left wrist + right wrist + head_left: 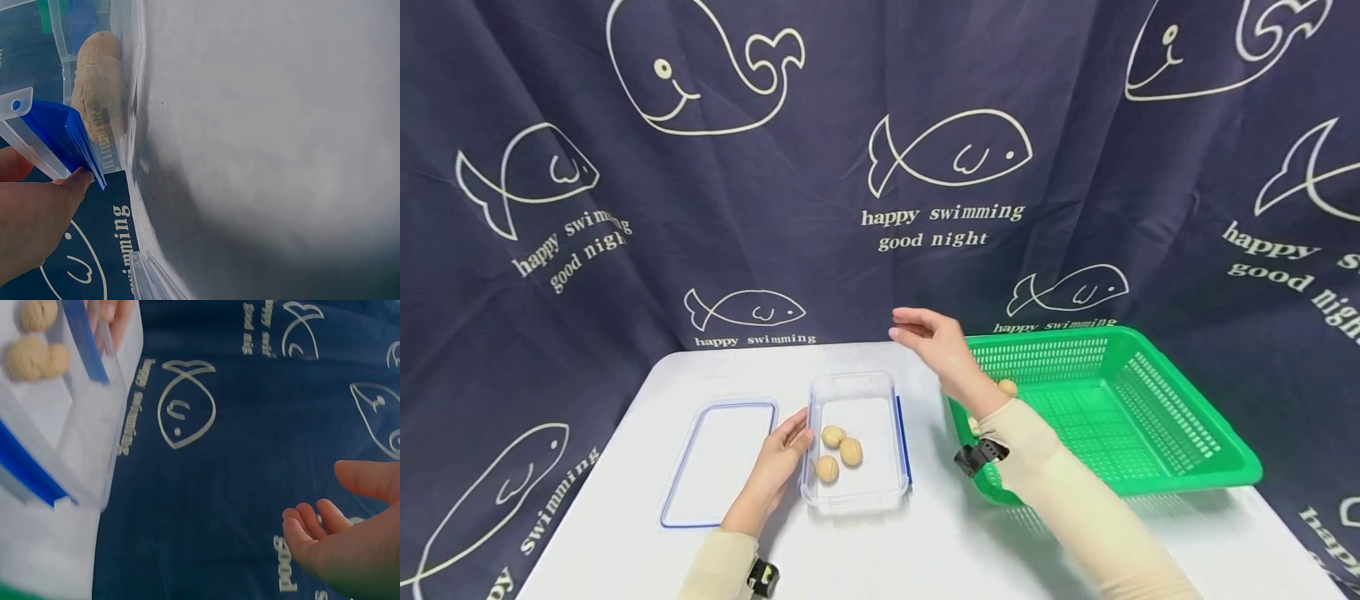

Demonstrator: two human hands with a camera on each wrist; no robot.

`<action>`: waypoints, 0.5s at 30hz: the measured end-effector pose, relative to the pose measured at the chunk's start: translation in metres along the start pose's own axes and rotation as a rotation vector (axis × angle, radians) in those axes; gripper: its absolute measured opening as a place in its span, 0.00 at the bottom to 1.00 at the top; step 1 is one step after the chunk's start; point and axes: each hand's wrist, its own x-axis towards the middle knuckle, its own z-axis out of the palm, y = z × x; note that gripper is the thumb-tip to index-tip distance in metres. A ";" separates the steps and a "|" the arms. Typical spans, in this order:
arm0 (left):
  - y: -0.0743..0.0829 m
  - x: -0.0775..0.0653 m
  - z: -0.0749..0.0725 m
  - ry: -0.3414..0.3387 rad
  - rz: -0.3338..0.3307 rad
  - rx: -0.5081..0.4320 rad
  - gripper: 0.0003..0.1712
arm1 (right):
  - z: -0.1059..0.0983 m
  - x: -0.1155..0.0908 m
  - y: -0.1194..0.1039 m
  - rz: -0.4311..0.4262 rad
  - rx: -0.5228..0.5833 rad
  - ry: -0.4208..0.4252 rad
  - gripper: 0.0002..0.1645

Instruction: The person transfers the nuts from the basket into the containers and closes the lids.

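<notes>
A clear plastic food box (859,503) with blue side latches stands on the table, with three walnuts (851,452) inside. My left hand (778,458) is at the box's left side; in the left wrist view its thumb and fingers pinch the wall by a blue latch (65,134). My right hand (946,354) hangs in the air between the box and a green basket (1075,417), thumb apart from slightly bent fingers, holding nothing. A walnut (1008,388) shows in the basket beyond the right forearm, and another is partly hidden beside the wrist.
Flat on the table, left of the box, lies a clear lid (722,467) with a blue seal. The basket takes up the table's right side. A dark blue curtain (820,208) with fish and whale drawings hangs behind the table (925,550).
</notes>
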 end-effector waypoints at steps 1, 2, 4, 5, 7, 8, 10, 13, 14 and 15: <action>0.000 0.000 0.000 -0.002 0.001 0.003 0.29 | -0.006 0.001 0.000 -0.001 0.005 0.000 0.24; -0.001 0.000 0.000 -0.004 0.001 0.006 0.29 | -0.011 0.002 0.001 -0.001 0.007 -0.002 0.24; -0.001 0.000 0.000 -0.007 0.003 0.009 0.29 | -0.023 0.005 0.004 0.005 0.005 -0.002 0.25; -0.001 0.000 0.000 -0.006 0.004 0.011 0.29 | -0.029 0.006 0.005 0.008 0.005 0.000 0.25; -0.001 0.000 0.000 -0.005 0.006 0.009 0.29 | -0.040 0.008 0.010 0.001 -0.005 0.006 0.26; -0.001 0.000 0.000 -0.004 0.007 0.009 0.29 | -0.046 0.009 0.013 0.000 -0.010 0.011 0.26; -0.001 0.000 0.000 -0.003 0.008 0.007 0.29 | -0.058 0.010 0.019 -0.006 -0.026 0.023 0.27; -0.001 0.000 0.000 -0.002 0.007 0.008 0.29 | -0.075 0.011 0.029 -0.020 -0.034 0.044 0.27; -0.001 0.001 0.000 -0.001 0.007 0.010 0.29 | -0.080 0.011 0.032 -0.023 -0.033 0.048 0.27; -0.001 0.001 0.000 0.000 0.008 0.008 0.29 | -0.085 0.011 0.035 -0.028 -0.037 0.054 0.27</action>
